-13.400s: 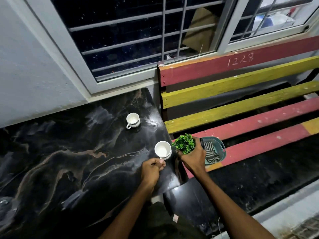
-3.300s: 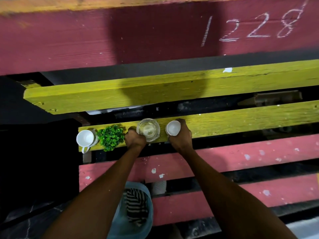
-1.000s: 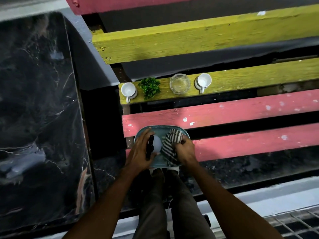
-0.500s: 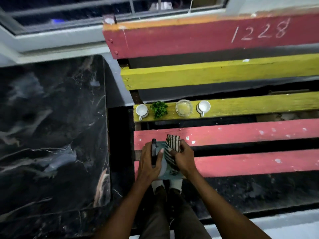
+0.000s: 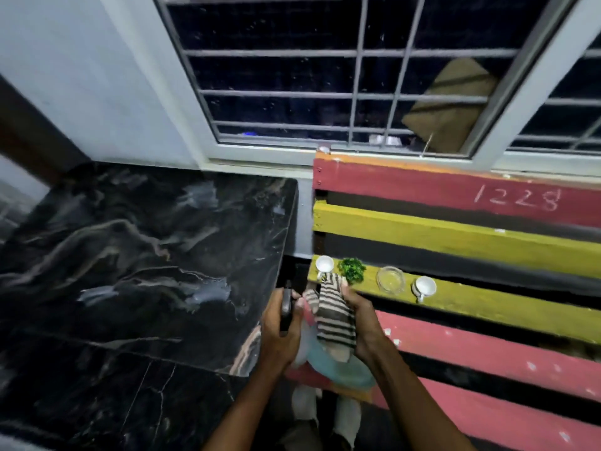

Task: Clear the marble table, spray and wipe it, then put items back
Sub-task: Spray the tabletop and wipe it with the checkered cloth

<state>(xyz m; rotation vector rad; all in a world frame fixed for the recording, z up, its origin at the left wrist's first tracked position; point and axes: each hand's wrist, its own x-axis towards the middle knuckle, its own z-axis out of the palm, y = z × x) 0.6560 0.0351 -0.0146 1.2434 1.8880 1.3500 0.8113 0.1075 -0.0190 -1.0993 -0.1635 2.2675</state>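
Observation:
The black marble table fills the left of the view with nothing standing on it. My left hand grips a spray bottle by its dark trigger head, just right of the table's corner. My right hand holds a striped cloth lifted above a teal tray on the bench. On a yellow bench slat stand a white cup, a small green plant, a glass bowl and a second white cup.
The red and yellow slatted bench runs along the right, its backrest marked 1228. A barred window sits above the table and bench. My legs and feet show below the tray.
Both hands have lifted the spray bottle and striped cloth up out of the teal tray. The view has swung left and up, bringing the table and window into sight.

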